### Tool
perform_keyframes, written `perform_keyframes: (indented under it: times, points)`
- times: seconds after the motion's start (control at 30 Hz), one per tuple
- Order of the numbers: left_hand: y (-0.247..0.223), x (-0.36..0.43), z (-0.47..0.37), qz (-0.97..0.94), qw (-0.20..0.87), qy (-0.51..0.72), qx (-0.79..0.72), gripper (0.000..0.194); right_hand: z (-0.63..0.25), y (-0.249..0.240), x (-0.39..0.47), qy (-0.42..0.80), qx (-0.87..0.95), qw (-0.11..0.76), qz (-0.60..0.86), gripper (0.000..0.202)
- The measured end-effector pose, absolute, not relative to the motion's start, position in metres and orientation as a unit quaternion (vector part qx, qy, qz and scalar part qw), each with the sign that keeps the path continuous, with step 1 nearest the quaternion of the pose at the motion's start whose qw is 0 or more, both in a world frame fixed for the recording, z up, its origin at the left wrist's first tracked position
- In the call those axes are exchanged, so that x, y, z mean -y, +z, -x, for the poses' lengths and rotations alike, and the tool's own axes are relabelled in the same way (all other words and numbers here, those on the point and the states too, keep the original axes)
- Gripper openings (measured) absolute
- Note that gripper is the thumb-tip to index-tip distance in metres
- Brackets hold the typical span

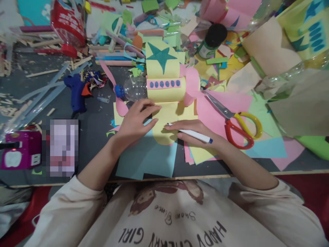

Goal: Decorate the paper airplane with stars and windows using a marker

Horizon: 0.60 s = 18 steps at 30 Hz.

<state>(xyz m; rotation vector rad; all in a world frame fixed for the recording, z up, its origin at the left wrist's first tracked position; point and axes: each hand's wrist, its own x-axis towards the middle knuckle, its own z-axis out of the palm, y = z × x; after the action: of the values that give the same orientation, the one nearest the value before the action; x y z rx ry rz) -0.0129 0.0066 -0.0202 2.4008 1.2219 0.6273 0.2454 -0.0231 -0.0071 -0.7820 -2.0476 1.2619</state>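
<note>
Lying open over a dark, paper-strewn counter (91, 118), left hand (140, 118); right hand (194, 127), closed on white pen (195, 135); shirt (123, 216) lettered "HAPPY CHERRY GIRL".

Bare dark tabletop (88, 137) lies between left forearm (100, 163) and blurred flat object (63, 147); lane continues upward to blue glue gun (77, 94). Right of gun: short clear stick (103, 100), then pink paper blades (121, 107) by bottle cap. Straight ahead: plastic bottle (133, 88) lying crosswise, scraps and sticks beyond. Between forearms: low opening over blue paper (149, 159); left hand (141, 120) and right hand (191, 129), with white pen (195, 134), flank its far end. Rightward: open scissors (230, 115) obstruct.
</note>
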Motion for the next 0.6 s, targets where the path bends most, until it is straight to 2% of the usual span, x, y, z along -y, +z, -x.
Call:
perform_keyframes:
  times: [0.1,0.27,0.5,0.6]
  points:
    - [-0.021,-0.006,0.013,-0.862,0.181,0.184,-0.436,0.035,-0.251,-0.006,0.023,0.523,0.739,0.298,0.303,0.029]
    - [-0.018,-0.005,0.010,-0.875,0.148,0.105,-0.448,0.035,-0.258,-0.012,0.021,0.570,0.666,0.341,0.340,0.038]
    - [-0.004,-0.003,0.000,-0.855,0.173,0.004,-0.488,0.045,-0.257,-0.019,0.012,0.519,0.619,0.428,0.406,0.044]
    - [0.000,-0.003,-0.002,-0.847,0.185,-0.015,-0.498,0.050,-0.254,-0.018,0.011,0.510,0.609,0.420,0.439,0.042]
